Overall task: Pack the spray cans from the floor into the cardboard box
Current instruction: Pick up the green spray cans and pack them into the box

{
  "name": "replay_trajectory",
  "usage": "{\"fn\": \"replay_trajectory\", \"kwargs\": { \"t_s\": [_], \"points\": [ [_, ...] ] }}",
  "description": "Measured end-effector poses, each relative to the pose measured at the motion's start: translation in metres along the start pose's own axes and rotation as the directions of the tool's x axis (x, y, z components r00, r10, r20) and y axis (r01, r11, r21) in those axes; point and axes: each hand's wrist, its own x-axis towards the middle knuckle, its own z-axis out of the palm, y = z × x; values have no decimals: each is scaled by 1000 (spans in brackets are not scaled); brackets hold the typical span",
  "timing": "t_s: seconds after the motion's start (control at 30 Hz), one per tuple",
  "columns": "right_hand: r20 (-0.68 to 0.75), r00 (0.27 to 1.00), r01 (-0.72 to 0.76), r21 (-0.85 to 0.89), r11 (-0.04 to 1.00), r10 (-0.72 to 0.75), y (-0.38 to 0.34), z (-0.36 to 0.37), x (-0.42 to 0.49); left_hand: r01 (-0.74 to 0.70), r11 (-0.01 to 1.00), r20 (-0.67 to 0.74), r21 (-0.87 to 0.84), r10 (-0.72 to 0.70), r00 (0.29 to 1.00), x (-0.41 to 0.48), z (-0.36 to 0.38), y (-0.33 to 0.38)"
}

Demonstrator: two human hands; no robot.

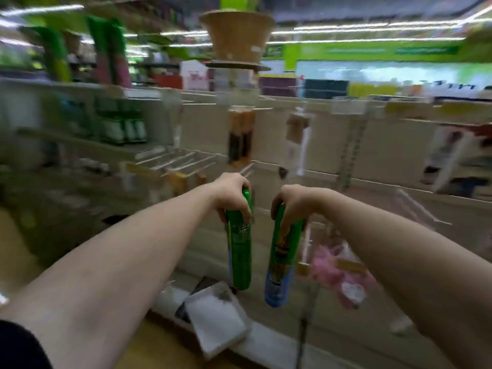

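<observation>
My left hand grips the cap end of a tall green spray can that hangs upright below it. Beside it, my right hand grips the top of a second spray can, green above and blue at the bottom, tilted slightly. Both cans are held in the air in front of shop shelves, a small gap between them. No cardboard box shows in this blurred view.
Beige shop shelving runs across the view with hanging packets. A white flat package lies low at the shelf base. Pink packaged goods sit to the right. A wicker basket stands high at the centre.
</observation>
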Motion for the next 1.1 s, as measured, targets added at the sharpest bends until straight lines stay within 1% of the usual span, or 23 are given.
{"fn": "replay_trajectory", "kwargs": {
  "t_s": [0.13, 0.2, 0.27, 0.37, 0.47, 0.53, 0.6, 0.73, 0.83, 0.9, 0.97, 1.0, 1.03, 1.1],
  "points": [
    [93, 981, 172, -36, 984, -168, -107, 33, 70, 188, 982, -99, -29, -190, 977, -36, -38, -115],
    [134, 953, 285, -93, 954, -271, -162, 55, 98, 282, 958, -136, -48, -286, 949, -59, -48, -168],
    [185, 917, 376, -105, 920, -354, -217, 80, 124, 389, 919, -172, -60, -393, 903, -85, -54, -219],
    [285, 841, 510, -130, 850, -461, -291, 121, 153, 551, 830, -189, -84, -557, 809, -125, -55, -286],
    [347, 748, 634, -119, 765, -566, -355, 163, 176, 676, 724, -188, -136, -689, 700, -162, -53, -338],
    [397, 674, 709, -114, 696, -623, -395, 191, 187, 744, 646, -198, -171, -762, 616, -186, -50, -369],
    [465, 608, 757, -96, 646, -644, -430, 218, 196, 804, 551, -184, -222, -834, 521, -208, -46, -394],
    [573, 475, 839, -67, 540, -668, -486, 276, 203, 865, 369, -116, -341, -929, 351, -250, -30, -435],
    [625, 375, 890, -36, 454, -685, -514, 320, 199, 872, 271, -75, -408, -962, 264, -275, -7, -461],
    [657, 324, 911, -22, 412, -681, -524, 351, 194, 886, 216, -44, -411, -975, 217, -291, 17, -477],
    [675, 282, 930, -18, 367, -681, -533, 386, 190, 898, 175, -19, -403, -983, 184, -308, 43, -493],
    [677, 269, 936, -14, 353, -686, -534, 402, 188, 900, 168, -14, -403, -984, 178, -315, 56, -500],
    [684, 266, 934, -8, 357, -680, -535, 421, 187, 902, 167, -8, -398, -984, 179, -322, 72, -507],
    [707, 279, 917, 6, 400, -650, -534, 468, 185, 907, 172, 14, -383, -981, 192, -338, 108, -529]
  ]
}}
